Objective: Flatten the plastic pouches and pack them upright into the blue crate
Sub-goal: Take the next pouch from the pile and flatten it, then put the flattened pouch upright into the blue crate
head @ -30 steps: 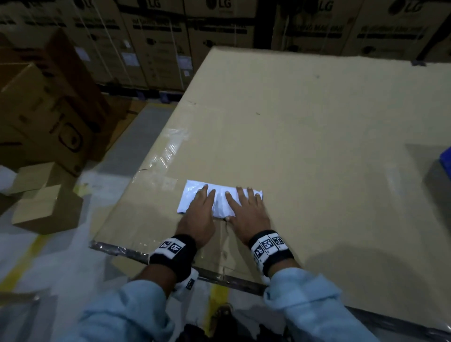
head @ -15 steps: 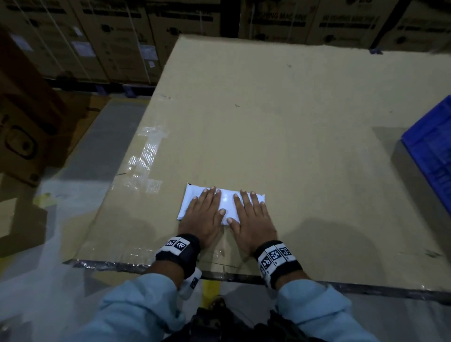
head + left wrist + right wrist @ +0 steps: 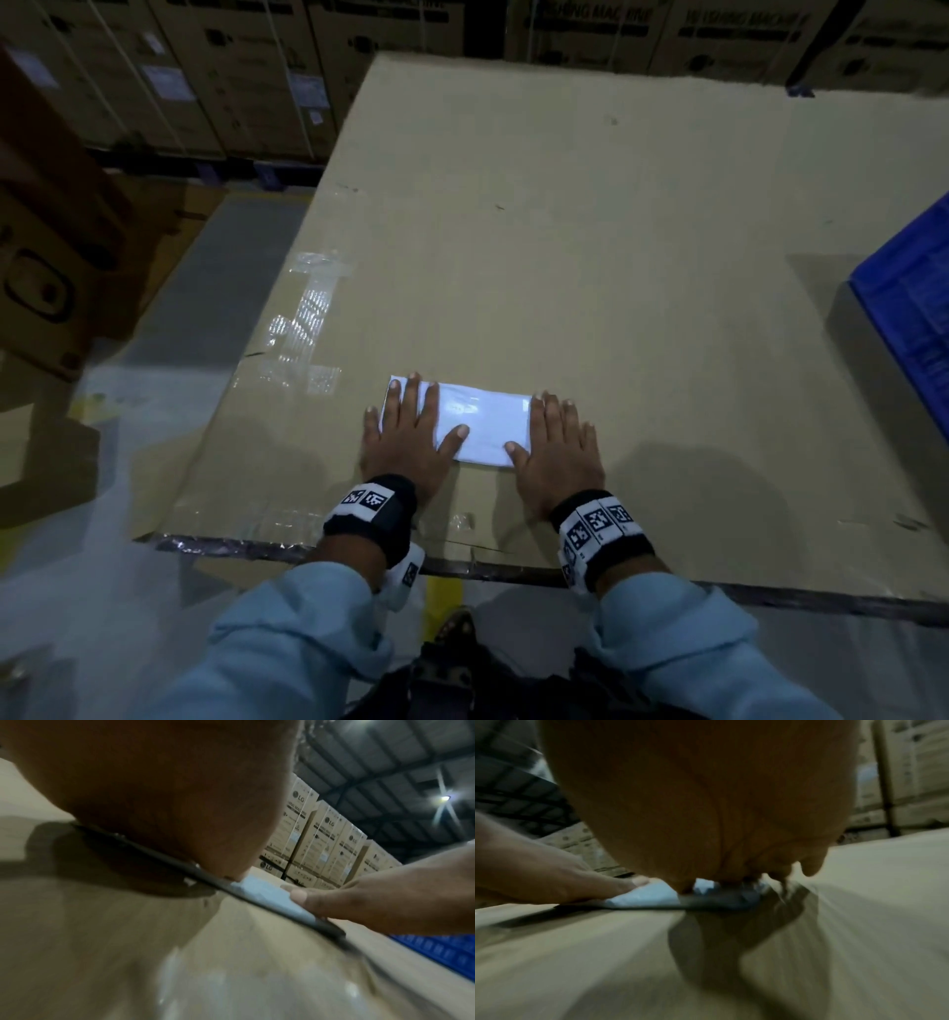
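From the head camera, the left hand [image 3: 405,437] and right hand [image 3: 557,447] have slid apart to the ends of the white pouch [image 3: 482,426], fingers flat, on the cardboard top [image 3: 565,257]; flattening looks nearly done. The blue crate [image 3: 914,318] waits far right. Left wrist view: the right thumb presses the pouch edge. Right wrist view is blurred; both hands touch the pouch.

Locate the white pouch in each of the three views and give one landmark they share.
Head: pouch low centre, flat on the cardboard, a hand on each end.
Left wrist: pouch right of centre, seen edge-on.
Right wrist: pouch centre-left, under the palm.
Shared landmark: stacked LG boxes behind.
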`<state>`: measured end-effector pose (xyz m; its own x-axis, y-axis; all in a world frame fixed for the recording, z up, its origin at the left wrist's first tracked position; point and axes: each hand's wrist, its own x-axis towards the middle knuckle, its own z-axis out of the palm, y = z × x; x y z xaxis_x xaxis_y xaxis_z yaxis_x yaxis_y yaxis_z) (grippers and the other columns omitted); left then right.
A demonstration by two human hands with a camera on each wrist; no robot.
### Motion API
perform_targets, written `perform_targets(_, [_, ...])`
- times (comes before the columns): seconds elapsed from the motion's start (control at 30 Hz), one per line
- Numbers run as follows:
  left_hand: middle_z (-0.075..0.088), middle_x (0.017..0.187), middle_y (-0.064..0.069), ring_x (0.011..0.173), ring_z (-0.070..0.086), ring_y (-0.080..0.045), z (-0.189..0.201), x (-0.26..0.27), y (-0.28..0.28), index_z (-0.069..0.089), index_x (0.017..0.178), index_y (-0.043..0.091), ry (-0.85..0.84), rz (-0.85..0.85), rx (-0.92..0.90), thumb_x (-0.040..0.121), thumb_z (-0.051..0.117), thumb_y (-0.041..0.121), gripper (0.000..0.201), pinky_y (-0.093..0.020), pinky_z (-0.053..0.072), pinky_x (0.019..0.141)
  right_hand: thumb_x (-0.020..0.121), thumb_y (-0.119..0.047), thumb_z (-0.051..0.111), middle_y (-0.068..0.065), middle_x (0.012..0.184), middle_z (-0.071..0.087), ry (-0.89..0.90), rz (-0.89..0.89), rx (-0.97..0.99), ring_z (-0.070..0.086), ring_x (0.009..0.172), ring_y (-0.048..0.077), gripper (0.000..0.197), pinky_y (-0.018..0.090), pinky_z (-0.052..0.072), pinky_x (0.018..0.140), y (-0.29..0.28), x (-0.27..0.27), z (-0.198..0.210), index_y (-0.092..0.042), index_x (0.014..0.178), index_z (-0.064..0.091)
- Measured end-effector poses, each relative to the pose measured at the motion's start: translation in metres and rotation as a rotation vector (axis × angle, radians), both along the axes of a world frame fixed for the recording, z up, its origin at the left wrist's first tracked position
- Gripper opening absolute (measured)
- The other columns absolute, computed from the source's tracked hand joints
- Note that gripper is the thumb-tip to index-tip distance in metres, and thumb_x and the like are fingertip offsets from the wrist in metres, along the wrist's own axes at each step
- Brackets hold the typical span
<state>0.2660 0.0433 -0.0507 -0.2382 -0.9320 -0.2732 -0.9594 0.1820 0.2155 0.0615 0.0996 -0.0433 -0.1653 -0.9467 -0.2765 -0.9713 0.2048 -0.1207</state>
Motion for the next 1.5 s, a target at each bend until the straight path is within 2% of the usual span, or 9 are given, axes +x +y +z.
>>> perform_targets(0.17, [-0.013,0.170,-0.009,0.157,-0.010,-0.028,0.003,-0.006,-0.012,-0.004,0.163,0.017,-0.145,-0.071,-0.019,0.097,-0.002,0.064,0.081,-0.063,-0.006,0.121,0.105,-0.044,0.032,0.022,0.168,-0.005,0.033,0.160,-0.082,-0.003,0.155,0.041,0.072,0.055,0.006,0.125,-0.014,0.028,0.013,-0.014,0.163,0.002])
perform_targets(0.5, [-0.024,0.168,-0.002,0.156,-0.015,-0.026,0.005,0.013,-0.014,-0.018,0.160,0.028,-0.174,0.040,0.026,0.102,0.006,0.062,0.072,-0.067,-0.009,0.119,0.093,-0.060,-0.001,-0.003,0.170,-0.012,-0.084,0.137,-0.074,-0.011,0.156,0.019,0.079,0.051,-0.001,0.125,-0.003,0.025,-0.003,-0.022,0.162,-0.009])
perform_targets(0.6, [-0.005,0.171,-0.009,0.157,-0.002,-0.030,0.009,0.011,-0.015,-0.006,0.162,0.015,-0.171,0.128,-0.019,0.102,0.020,0.065,0.083,-0.066,-0.005,0.119,0.103,-0.056,0.027,-0.001,0.170,0.003,-0.052,0.145,-0.077,0.004,0.156,0.023,0.072,0.052,0.011,0.124,-0.006,0.023,0.006,-0.025,0.163,0.001])
perform_targets(0.73, [0.042,0.151,-0.012,0.144,0.036,-0.030,0.018,0.011,-0.017,0.010,0.162,0.011,0.029,0.142,-0.156,0.095,0.059,0.054,0.093,-0.059,-0.001,0.123,0.083,-0.062,0.067,0.007,0.144,0.044,-0.091,0.055,-0.100,0.038,0.130,0.031,0.086,0.045,0.032,0.111,-0.018,0.012,0.027,-0.026,0.153,0.031])
perform_targets(0.87, [0.067,0.117,0.007,0.126,0.055,-0.020,0.032,0.006,-0.024,0.009,0.162,0.020,0.251,0.217,-0.089,0.083,0.076,0.050,0.108,-0.057,-0.014,0.118,0.060,-0.067,0.082,0.007,0.120,0.048,-0.153,-0.005,-0.075,0.046,0.112,0.030,0.087,0.042,0.043,0.096,-0.011,-0.013,0.043,-0.027,0.131,0.052])
perform_targets(0.97, [0.068,0.101,0.017,0.114,0.062,-0.010,0.042,-0.009,-0.027,0.042,0.150,0.034,0.315,0.197,-0.062,0.081,0.074,0.061,0.081,-0.060,-0.024,0.114,0.057,-0.049,0.092,0.002,0.117,0.046,-0.279,-0.079,-0.083,0.056,0.099,0.028,0.079,0.039,0.052,0.080,0.004,-0.034,0.054,-0.026,0.121,0.052])
perform_targets(1.17, [0.055,0.141,0.017,0.129,0.053,-0.014,0.084,-0.079,-0.021,0.040,0.145,0.046,0.493,0.020,-0.005,0.069,0.065,0.086,0.089,-0.070,-0.004,0.115,0.078,-0.021,0.075,-0.001,0.090,0.060,-0.307,-0.144,-0.268,0.057,0.078,0.031,0.042,0.036,0.046,0.059,0.040,-0.095,0.090,-0.029,0.097,0.038])
perform_targets(1.37, [0.067,0.121,0.019,0.113,0.063,-0.006,0.137,-0.173,0.007,0.058,0.132,0.033,0.836,-0.097,-0.043,0.086,0.074,0.054,0.053,-0.047,0.051,0.102,0.081,-0.017,0.069,-0.007,0.102,0.061,-0.292,-0.066,-0.322,0.060,0.091,0.025,0.044,0.037,0.052,0.069,0.080,-0.171,0.145,-0.032,0.117,0.049])
perform_targets(1.5, [0.073,0.107,0.016,0.101,0.068,-0.006,0.179,-0.248,0.035,0.069,0.117,0.030,0.904,-0.192,-0.151,0.094,0.071,0.028,0.022,-0.042,0.057,0.088,0.081,-0.016,0.061,-0.010,0.088,0.047,-0.245,-0.054,-0.335,0.054,0.084,0.023,0.021,0.033,0.037,0.064,0.106,-0.238,0.178,-0.028,0.086,0.045])
